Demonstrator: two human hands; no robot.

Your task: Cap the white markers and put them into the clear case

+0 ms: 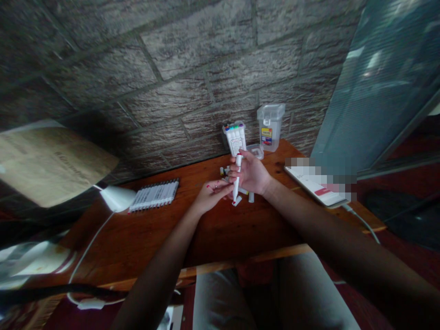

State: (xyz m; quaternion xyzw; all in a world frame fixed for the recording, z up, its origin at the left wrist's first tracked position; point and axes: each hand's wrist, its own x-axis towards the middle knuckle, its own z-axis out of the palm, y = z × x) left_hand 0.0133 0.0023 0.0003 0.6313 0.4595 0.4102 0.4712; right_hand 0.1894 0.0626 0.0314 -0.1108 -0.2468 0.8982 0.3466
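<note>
My right hand [252,174] is closed around a white marker pen [237,183], held nearly upright over the wooden table [165,233]. My left hand [213,191] reaches in beside it, fingers loosely spread toward the marker's lower end, holding nothing that I can see. Several loose white markers [225,172] lie on the table just behind the hands. Further back stands an open box of markers with coloured caps [235,136].
A flat row of markers in a tray [155,195] lies to the left. A clear plastic container [270,120] and a small clear lid [256,150] stand by the brick wall. A phone with cable [318,187] lies right. A lamp head [117,198] sits left.
</note>
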